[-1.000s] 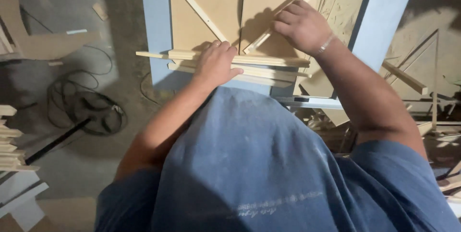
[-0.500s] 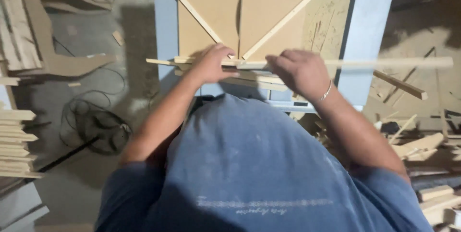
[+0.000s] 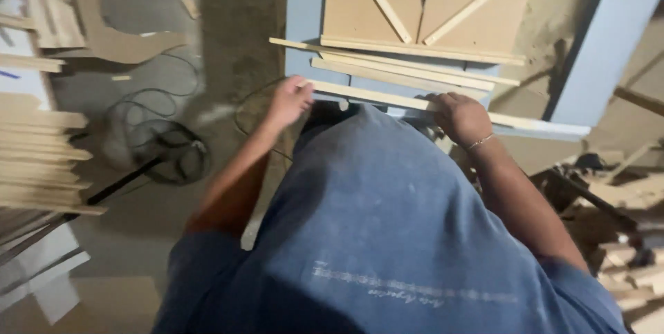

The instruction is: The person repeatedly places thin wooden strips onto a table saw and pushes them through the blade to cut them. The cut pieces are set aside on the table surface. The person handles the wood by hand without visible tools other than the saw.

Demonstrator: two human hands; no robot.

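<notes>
1. No packages, labels or signs showed on the bench point(image 3: 301, 23); the only print in view was a pale line of lettering low on the person's blue shirt point(image 3: 387, 237), too blurred to make out.
2. The left hand point(image 3: 289, 101) sat at the left end of a long pale wooden strip point(image 3: 387, 99). Its fingers were curled over that end and closed on it.
3. The right hand point(image 3: 462, 117) gripped the same strip further along, right of the middle, fingers wrapped over the top edge. A thin bracelet point(image 3: 479, 142) circled that wrist.
4. The strip lay at the near edge of the bench, just in front of the person's body. Its long axis ran left to right across the view, the right end dipping slightly lower — it carried on past the right hand towards the pale blue upright point(image 3: 602, 50).
5. Just beyond it lay three more strips point(image 3: 408, 68), roughly parallel and close together, all running the same way.
6. Behind those stood a brown board point(image 3: 360, 9) with two thin strips point(image 3: 429, 2) fixed across it as a V — their lower ends met near the stacked strips.
7. On the floor to the left lay a black coiled cable point(image 3: 166, 151), and a stack of cut wooden pieces point(image 3: 41, 161) stood at the far left edge.
8. More offcuts of wood point(image 3: 622, 237) were heaped at the lower right, in shadow.
</notes>
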